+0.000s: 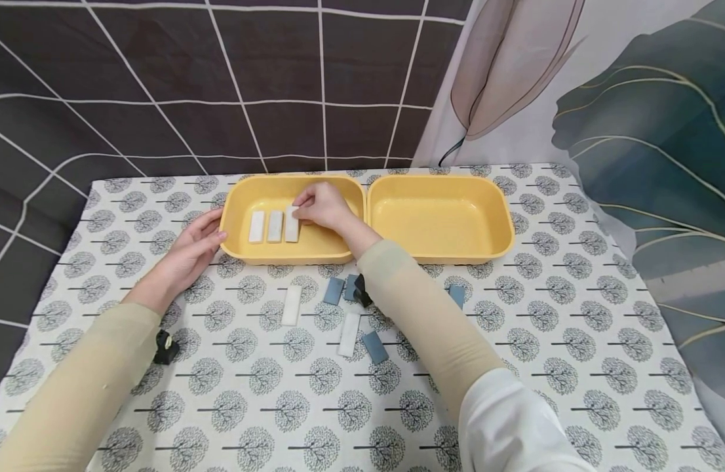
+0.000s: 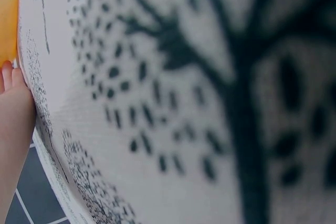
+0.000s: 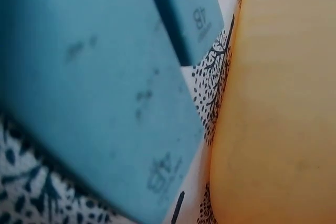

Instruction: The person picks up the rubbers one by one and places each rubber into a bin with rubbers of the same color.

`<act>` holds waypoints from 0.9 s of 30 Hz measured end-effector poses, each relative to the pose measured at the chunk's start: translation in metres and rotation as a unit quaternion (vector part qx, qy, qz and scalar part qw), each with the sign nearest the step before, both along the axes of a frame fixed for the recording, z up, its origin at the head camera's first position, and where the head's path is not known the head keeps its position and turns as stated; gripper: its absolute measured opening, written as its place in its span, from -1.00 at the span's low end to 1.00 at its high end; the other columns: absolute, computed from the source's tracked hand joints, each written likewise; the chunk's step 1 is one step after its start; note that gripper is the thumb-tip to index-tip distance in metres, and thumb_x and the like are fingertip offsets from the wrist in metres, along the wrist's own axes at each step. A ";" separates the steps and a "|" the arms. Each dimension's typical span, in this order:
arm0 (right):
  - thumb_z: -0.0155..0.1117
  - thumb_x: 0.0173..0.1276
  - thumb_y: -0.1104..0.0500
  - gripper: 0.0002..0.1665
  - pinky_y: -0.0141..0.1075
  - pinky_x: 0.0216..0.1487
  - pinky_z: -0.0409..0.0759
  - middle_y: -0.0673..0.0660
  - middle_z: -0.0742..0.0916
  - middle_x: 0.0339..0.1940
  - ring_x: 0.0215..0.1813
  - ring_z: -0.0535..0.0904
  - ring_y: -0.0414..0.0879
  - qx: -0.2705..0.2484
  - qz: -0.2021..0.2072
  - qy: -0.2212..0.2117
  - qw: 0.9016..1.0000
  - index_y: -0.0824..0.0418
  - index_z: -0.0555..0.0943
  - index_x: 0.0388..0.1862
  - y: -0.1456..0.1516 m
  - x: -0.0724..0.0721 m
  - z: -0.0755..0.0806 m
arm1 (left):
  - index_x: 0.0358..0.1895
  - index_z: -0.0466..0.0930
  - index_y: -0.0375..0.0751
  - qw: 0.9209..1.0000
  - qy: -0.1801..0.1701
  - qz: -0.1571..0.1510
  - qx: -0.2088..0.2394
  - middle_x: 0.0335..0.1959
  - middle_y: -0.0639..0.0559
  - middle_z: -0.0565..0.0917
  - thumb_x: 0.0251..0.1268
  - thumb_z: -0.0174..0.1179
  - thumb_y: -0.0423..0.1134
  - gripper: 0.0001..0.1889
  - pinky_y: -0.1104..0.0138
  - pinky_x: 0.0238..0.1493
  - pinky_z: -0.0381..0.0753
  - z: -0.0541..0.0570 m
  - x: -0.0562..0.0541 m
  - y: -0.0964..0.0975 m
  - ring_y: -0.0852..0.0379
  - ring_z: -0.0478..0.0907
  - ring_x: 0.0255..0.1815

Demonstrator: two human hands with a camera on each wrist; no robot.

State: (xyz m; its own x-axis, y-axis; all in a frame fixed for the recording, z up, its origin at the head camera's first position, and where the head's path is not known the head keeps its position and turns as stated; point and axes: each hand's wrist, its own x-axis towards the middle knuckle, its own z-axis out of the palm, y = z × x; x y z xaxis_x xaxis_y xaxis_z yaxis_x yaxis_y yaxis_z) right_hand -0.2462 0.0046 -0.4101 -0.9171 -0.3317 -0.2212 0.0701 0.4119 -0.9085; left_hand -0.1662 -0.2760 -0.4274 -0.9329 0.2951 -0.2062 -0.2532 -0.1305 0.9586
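Note:
My right hand reaches into the left yellow tray and pinches the far end of a white eraser. That eraser is the rightmost of three lying in a row, alongside a middle white eraser and a left white eraser. At the tray's left end, my left hand touches the outer wall and rim with its fingers and thumb. In the left wrist view only part of the left hand shows, beside the yellow wall. The right wrist view does not show the right hand.
A second yellow tray adjoins on the right. Nearer on the tree-print cloth lie white erasers and several blue erasers, one partly behind the right wrist. Close up, a blue eraser bears "4B". A dark tiled backdrop stands behind.

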 end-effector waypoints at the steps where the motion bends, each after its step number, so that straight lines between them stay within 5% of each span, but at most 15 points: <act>1: 0.45 0.37 0.41 -0.83 -0.42 -0.25 0.84 0.25 0.79 -0.26 -0.38 0.71 -0.15 0.005 0.002 0.001 1.000 0.45 0.72 -0.09 0.000 0.000 0.000 | 0.72 -0.09 -0.25 1.000 0.000 0.000 -0.001 0.79 -0.23 -0.20 0.59 0.13 -0.41 -0.21 0.50 0.68 0.21 0.000 0.000 0.000 0.11 0.12 0.67; 11: 0.56 0.30 0.33 -0.69 -0.59 -0.18 0.59 0.21 0.82 -0.05 -0.15 0.64 -0.17 0.095 0.033 0.046 0.994 0.34 0.76 0.02 0.000 -0.002 -0.001 | 0.73 -0.13 -0.27 1.000 0.003 -0.004 -0.013 0.79 -0.22 -0.20 0.60 0.12 -0.40 -0.20 0.47 0.72 0.15 -0.001 -0.001 0.000 -0.02 -0.05 0.76; 27: 0.57 0.27 0.32 -0.64 -0.54 -0.07 0.62 0.24 0.83 0.01 -0.05 0.70 -0.08 0.111 0.056 0.063 0.990 0.35 0.76 0.05 0.000 -0.001 -0.002 | 0.73 -0.18 -0.30 1.000 0.003 -0.004 -0.013 0.79 -0.22 -0.21 0.60 0.11 -0.40 -0.18 0.42 0.76 0.07 -0.002 -0.002 -0.001 -0.08 -0.14 0.79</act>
State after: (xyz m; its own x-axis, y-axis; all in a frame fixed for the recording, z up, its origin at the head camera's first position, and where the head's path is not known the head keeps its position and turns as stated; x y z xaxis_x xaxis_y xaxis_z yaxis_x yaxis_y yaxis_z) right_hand -0.2473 0.0046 -0.4119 -0.9021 -0.3893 -0.1861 -0.0957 0.6012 -0.7934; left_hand -0.1686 -0.2770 -0.4295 -0.9316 0.2973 -0.2090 -0.2489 -0.1029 0.9630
